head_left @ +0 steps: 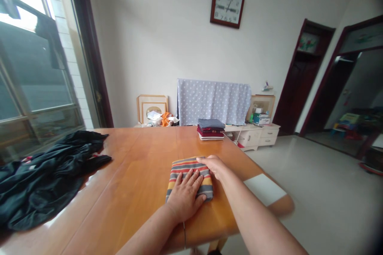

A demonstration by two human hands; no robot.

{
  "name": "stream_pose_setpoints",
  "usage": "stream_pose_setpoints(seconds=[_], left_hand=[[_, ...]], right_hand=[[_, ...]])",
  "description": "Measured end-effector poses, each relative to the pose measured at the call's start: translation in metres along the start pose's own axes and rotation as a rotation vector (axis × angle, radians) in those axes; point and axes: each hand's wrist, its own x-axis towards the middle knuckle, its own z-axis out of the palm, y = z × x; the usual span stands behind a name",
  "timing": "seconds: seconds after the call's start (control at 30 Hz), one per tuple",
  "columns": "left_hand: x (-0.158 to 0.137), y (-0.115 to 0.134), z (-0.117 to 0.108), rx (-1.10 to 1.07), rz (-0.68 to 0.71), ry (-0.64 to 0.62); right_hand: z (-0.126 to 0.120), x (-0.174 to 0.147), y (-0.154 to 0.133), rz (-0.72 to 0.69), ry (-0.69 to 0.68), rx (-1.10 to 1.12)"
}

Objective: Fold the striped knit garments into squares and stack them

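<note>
A folded striped garment [187, 165], in grey, red and yellow bands, lies flat on the wooden table [128, 167]. My left hand [187, 195] rests palm down on its front half, fingers spread. At its far right corner is my right hand [212, 164], with the thumb on top and the other fingers at the side edge, partly hidden. Beyond it, near the table's far edge, stands a stack of folded clothes [211, 129], grey on top with dark red and striped ones below.
Black clothing [50, 179] lies heaped along the table's left side. A white sheet [265, 189] is at the right front corner. Behind the table are a low white cabinet [254, 138], a cloth-covered flat object [214, 101] and a heap of small items [164, 118].
</note>
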Motion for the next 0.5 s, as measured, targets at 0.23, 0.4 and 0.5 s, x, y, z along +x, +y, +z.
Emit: stream_pose_setpoints(seconds=[0.23,0.4,0.5], left_hand=[[0.0,0.0,0.003,0.011,-0.01,0.002],[-0.001,0.0,0.005,0.021,-0.003,0.044],[-0.001,0.0,0.006,0.023,-0.011,0.04]], right_hand=[[0.002,0.008,0.002,-0.057,-0.022,0.002],[0.0,0.012,0.008,-0.073,-0.074,0.021],[-0.001,0.016,0.009,-0.054,-0.127,0.026]])
